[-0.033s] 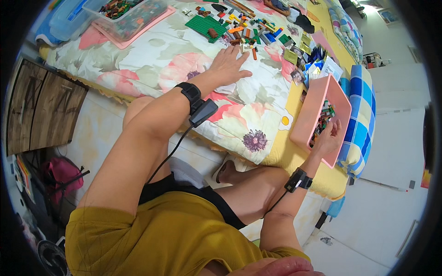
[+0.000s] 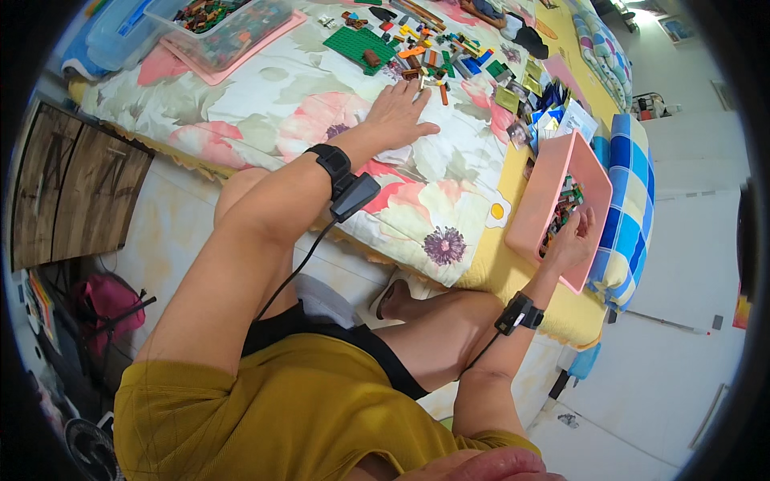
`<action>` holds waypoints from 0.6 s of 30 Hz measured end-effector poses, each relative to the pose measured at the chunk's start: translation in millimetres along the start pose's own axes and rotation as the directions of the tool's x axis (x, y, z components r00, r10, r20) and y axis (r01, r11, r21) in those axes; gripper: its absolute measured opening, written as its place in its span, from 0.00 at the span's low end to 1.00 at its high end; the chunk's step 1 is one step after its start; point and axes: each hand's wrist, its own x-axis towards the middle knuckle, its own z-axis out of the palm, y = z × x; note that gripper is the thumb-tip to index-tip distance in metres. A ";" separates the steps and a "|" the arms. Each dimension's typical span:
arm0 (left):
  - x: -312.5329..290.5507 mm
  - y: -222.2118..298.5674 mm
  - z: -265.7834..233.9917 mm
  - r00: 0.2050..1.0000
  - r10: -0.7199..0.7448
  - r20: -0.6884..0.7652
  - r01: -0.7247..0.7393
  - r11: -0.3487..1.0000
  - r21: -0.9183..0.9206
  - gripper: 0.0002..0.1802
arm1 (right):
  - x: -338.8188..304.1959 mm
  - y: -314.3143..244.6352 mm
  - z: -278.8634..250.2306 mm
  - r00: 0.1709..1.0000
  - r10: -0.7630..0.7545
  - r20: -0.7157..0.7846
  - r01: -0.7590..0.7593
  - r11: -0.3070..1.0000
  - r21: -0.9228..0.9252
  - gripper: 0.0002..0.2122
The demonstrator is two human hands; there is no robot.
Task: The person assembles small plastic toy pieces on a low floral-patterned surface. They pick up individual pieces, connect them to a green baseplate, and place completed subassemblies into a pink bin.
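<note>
My left hand (image 2: 399, 112) lies palm down on the flowered bedspread (image 2: 309, 148), fingers spread and thumb out to the side, holding nothing I can see. Its fingertips come close to a loose scatter of toy building bricks (image 2: 443, 94). Nearby is a green baseplate (image 2: 353, 48) with a brown piece on it. At the right, my right hand (image 2: 573, 239) reaches into a tilted pink bin (image 2: 536, 192). Mixed small bricks (image 2: 568, 195) lie inside. The fingers of this hand are slightly bent and apart, with no brick visible between them; their tips are partly hidden.
A clear plastic box (image 2: 233, 40) of bricks stands on a pink lid at the far left. Packets and papers (image 2: 553, 112) lie behind the pink bin. A blue checked pillow (image 2: 630, 208) borders it on the right. A wooden cabinet (image 2: 76, 188) stands left of the bed.
</note>
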 end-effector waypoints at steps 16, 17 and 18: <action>-11.7 50.2 -28.9 0.880 -0.007 -0.475 -0.237 0.860 -0.451 0.21 | -63.5 -76.5 43.7 0.937 -0.174 0.302 0.051 0.926 0.374 0.16; -16.2 57.1 -31.3 0.874 0.032 -0.485 -0.290 0.835 -0.467 0.20 | -67.1 -77.1 45.3 0.927 -0.132 0.352 -0.020 0.918 0.397 0.17; -21.7 63.9 -33.8 0.865 0.071 -0.497 -0.343 0.807 -0.481 0.19 | -68.5 -77.2 46.5 0.909 -0.096 0.407 -0.100 0.895 0.435 0.19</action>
